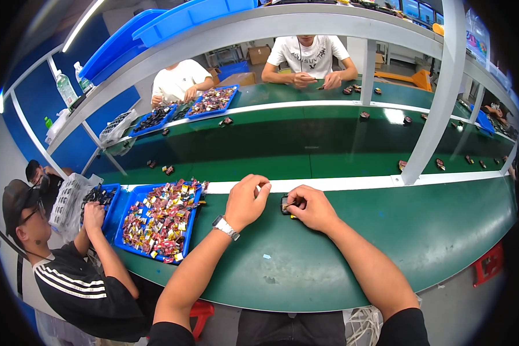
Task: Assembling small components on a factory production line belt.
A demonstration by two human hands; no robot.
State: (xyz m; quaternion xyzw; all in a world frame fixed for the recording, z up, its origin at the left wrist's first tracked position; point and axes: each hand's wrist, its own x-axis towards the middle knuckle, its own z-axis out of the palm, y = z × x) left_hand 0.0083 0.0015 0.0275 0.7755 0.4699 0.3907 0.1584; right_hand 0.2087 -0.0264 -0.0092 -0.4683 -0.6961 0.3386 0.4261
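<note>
At the far left on the green bench sits a blue plastic tray [194,222] heaped with small colourful parts. Beside it, the left hand [245,202] rests loosely curled, holding nothing. Further right, the right hand [311,206] pinches a small black rectangular part [285,205] against the bench [328,259].

The right hand [312,209] is covering most of a small black part [285,205], so its shape is staying unclear. The left hand [245,202] is curling closed, hiding whatever is lying inside. Pieces in the blue tray [126,216] near the worktop's left edge are showing too small to identify individually.
</note>
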